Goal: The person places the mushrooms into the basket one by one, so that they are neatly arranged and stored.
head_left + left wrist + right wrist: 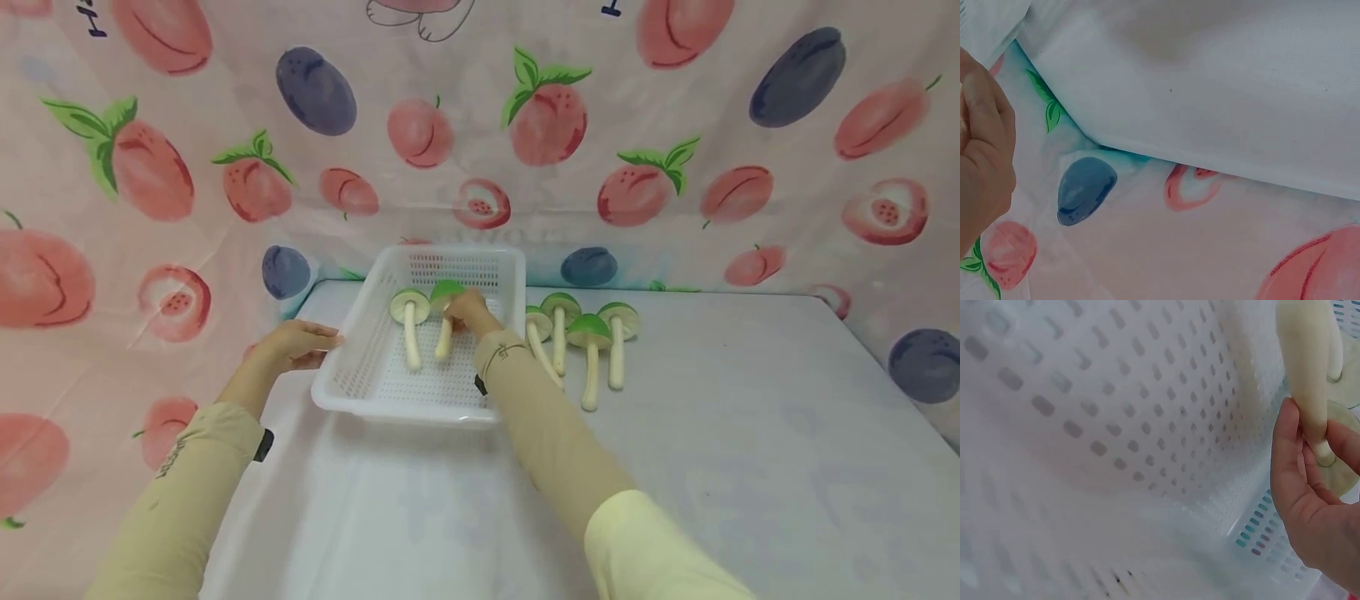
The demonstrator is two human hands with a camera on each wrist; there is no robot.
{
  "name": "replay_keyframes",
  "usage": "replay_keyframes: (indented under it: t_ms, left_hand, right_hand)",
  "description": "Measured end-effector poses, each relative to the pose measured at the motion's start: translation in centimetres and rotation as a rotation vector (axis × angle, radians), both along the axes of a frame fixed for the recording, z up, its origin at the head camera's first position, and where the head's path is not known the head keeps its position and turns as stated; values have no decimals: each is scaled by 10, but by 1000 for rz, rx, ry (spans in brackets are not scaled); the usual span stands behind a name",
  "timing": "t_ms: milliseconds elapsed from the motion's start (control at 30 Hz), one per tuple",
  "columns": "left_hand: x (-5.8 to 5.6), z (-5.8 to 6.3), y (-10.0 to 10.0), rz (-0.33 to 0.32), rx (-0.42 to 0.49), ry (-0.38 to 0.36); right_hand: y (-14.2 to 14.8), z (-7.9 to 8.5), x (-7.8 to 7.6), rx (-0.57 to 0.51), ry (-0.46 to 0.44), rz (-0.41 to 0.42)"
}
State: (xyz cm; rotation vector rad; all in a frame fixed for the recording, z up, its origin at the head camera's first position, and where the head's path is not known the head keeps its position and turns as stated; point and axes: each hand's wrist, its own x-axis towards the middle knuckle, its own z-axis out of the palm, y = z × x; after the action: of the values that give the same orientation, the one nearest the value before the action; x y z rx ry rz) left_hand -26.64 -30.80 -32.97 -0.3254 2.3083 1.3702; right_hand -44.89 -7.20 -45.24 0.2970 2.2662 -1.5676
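Note:
A white plastic basket [360, 406] with perforated walls stands on the table. Inside it, toward its left, lies a toy mushroom [411, 333] with a green cap and cream stem. My right hand [468, 313] is in the basket and pinches a second toy mushroom [442, 343] by its stem, between thumb and fingers. The right wrist view shows this pale stem [1305, 369] close up, the right hand [1316, 500] around it. My left hand [298, 345] touches the basket's left rim with extended fingertips; the left wrist view cuts most of that hand [985, 144] off.
Several more green-capped mushrooms [590, 333] lie side by side on the table, right of the basket. The white-covered table [750, 433] extends to the right. Behind it hangs a peach-printed cloth [450, 200], close to the basket's back.

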Motion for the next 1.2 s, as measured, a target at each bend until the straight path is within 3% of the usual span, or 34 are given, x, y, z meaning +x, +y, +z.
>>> replay_keyframes:
  t_ms: [33,267,433,500,733,833,1000,1167,1200]
  left_hand:
    - [0,0,0,0,-5,-3]
    - [0,-2,1,1,-3,-5]
    - [0,-1,3,5,-1,-6]
    - [0,-1,4,2,-13,-8]
    - [3,-1,5,1,-19,-14]
    - [3,-2,5,1,-8,-22]
    - [2,-3,5,2,3,-18]
    - [2,0,2,-1,12,-14]
    - [2,1,2,0,12,-13]
  right_hand:
    - [0,-11,-9,-6,-9,3]
    - [-2,-41,-37,75,-90,12]
    - [1,-42,-38,77,-158,46]
    - [4,-35,-33,68,-198,57]
    - [6,-23,-15,120,-160,100]
    - [11,-6,8,132,-158,91]
    - [22,44,57,128,-105,75]
    - [26,71,74,156,-77,95]
    - [25,62,63,150,-74,104]
